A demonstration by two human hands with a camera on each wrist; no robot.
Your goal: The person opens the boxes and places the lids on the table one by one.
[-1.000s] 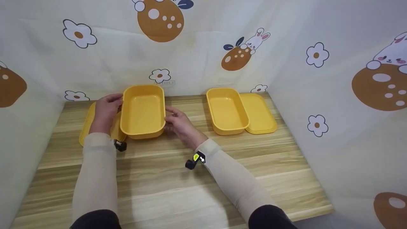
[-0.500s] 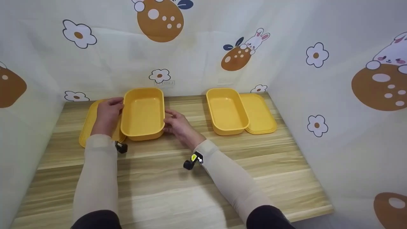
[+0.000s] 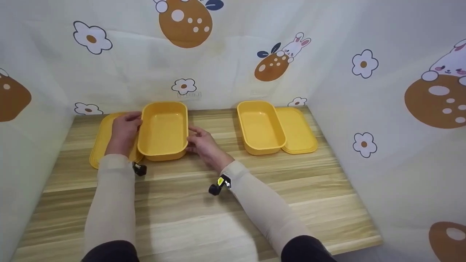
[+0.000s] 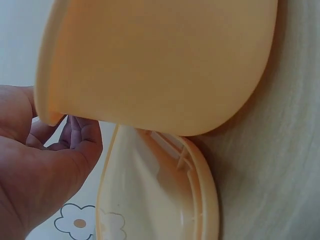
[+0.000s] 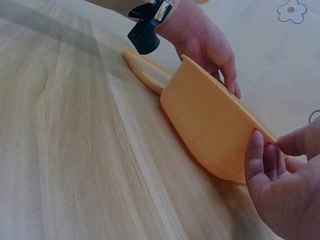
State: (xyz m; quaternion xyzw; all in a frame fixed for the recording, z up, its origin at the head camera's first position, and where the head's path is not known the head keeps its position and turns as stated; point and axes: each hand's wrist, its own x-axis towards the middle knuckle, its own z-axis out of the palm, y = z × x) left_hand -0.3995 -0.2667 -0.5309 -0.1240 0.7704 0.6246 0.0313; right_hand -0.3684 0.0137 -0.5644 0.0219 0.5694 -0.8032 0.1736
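Note:
A yellow plastic food container stands at the back left of the wooden table, its open top upward and nothing inside. My left hand holds its rim at the left side. On the opposite side my right hand grips the rim, thumb above and fingers curled beneath, as the right wrist view shows. A matching yellow lid lies flat at the left, partly hidden by my left hand. The container overlaps the lid's edge in the left wrist view; I cannot tell whether it rests on it.
At the back right stands a second yellow container, overlapping the left edge of its lid. Printed cloth walls close off the table at the back and sides. A small black camera juts from my left wrist.
The left container has come down slightly and toward me, with both hands moving along on its rim. Over the last half second it has hardly moved. The right container and lid stay put.

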